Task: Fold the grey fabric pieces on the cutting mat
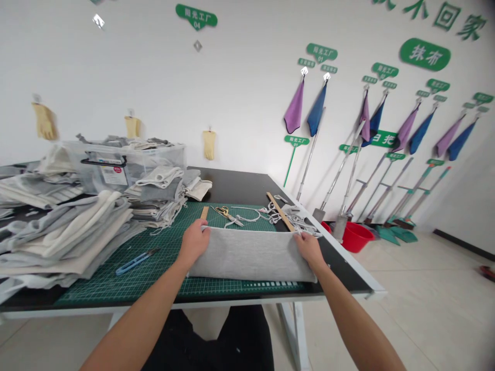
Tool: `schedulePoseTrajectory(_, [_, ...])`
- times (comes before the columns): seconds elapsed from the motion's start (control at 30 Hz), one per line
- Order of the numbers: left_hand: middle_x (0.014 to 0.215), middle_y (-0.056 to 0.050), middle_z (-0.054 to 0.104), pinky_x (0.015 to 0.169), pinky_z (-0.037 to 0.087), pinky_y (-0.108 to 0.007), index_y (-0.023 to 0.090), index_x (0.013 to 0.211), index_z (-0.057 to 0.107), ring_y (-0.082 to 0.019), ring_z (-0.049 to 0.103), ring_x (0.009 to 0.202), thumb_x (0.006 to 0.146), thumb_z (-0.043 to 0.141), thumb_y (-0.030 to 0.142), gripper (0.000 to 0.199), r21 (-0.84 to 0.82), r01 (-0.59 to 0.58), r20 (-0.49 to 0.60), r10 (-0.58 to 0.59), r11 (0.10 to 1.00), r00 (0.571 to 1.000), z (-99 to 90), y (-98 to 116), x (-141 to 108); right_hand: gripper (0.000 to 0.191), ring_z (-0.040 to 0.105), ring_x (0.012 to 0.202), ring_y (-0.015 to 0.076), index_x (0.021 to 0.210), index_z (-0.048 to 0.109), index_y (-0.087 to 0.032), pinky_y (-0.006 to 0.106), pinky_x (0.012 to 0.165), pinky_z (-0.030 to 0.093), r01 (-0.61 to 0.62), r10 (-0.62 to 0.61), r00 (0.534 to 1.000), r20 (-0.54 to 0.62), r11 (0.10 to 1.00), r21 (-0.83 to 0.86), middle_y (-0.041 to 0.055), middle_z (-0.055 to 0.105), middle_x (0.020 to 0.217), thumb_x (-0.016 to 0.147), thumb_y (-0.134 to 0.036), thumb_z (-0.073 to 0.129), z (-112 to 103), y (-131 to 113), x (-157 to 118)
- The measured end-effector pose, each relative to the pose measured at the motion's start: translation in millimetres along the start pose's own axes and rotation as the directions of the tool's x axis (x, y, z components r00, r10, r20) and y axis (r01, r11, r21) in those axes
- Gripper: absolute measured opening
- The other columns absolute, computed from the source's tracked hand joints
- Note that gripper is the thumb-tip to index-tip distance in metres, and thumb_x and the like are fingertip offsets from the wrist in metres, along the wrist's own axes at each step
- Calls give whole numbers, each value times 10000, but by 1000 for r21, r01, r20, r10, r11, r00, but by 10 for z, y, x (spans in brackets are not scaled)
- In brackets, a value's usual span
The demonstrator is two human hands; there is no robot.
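A folded grey fabric piece (pixel 251 255) lies across the front of the green cutting mat (pixel 170 242). My left hand (pixel 194 241) pinches its far left corner, and my right hand (pixel 308 248) pinches the far right corner. Just beyond the fabric are gold-handled scissors (pixel 228 214) and a curl of pale cord. A wooden strip (pixel 280 211) runs back from near my right hand, and the end of another wooden piece (pixel 204 212) shows behind my left. To the left of my left hand rests a blue-handled snipper (pixel 135 261).
Stacked grey and white fabric (pixel 73 237) fills the table's left side. Behind it stands a clear plastic bin (pixel 131 159) heaped with cloth. Fabric scraps (pixel 296 217) lie near the right edge. Mops and a red basin (pixel 356 236) stand on the floor by the wall.
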State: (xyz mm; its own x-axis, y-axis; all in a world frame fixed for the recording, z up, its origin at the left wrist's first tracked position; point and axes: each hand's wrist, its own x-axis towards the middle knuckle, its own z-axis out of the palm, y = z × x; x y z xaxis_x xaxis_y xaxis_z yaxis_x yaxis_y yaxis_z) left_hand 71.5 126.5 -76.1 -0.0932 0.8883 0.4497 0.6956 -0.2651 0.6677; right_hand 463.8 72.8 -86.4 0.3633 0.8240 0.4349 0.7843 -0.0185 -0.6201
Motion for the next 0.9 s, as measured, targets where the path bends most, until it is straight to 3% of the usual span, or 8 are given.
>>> schedulePoseTrajectory(0.3, [996,-84,723,858,507,-356,190,956,658,-242,668,940,728,492,177,282,-1,-23,60,23,1000,998,-2,-190,-11,344,476,571,183,552,437,-228,292,554,292,37,-36,998,52,999,-14,0,507,525,809,-457,439,-57,58,-103])
schedulePoseTrajectory(0.5, [1083,-79,686,961,462,-348,186,1060,620,-223,626,1041,821,476,268,291,-53,-139,-14,139,989,990,-128,-17,-151,337,471,585,173,597,437,-221,287,565,303,113,-114,990,83,993,17,4,518,566,846,-446,411,-15,-180,-166])
schedulePoseTrajectory(0.67, [1071,-51,670,957,465,-325,200,1060,609,-194,618,1032,864,484,309,258,-91,-288,-44,285,953,957,-221,174,-528,348,493,594,161,638,451,-213,273,570,310,218,-225,962,156,974,59,-10,510,589,905,-431,409,25,-581,-460])
schedulePoseTrajectory(0.8, [999,-39,684,854,519,-268,197,1088,587,-161,657,922,874,535,289,239,-69,-436,-145,423,898,894,-223,294,-971,309,523,598,164,733,532,-199,270,575,343,300,-317,934,163,947,118,2,547,614,939,-388,401,39,-884,-913])
schedulePoseTrajectory(0.9, [959,-34,693,789,542,-229,192,1154,538,-140,680,846,872,558,251,289,-66,-511,-152,497,857,854,-166,408,-1230,209,589,690,177,900,586,-192,277,638,409,384,-416,893,173,903,191,33,635,749,940,-324,428,76,-1058,-1284])
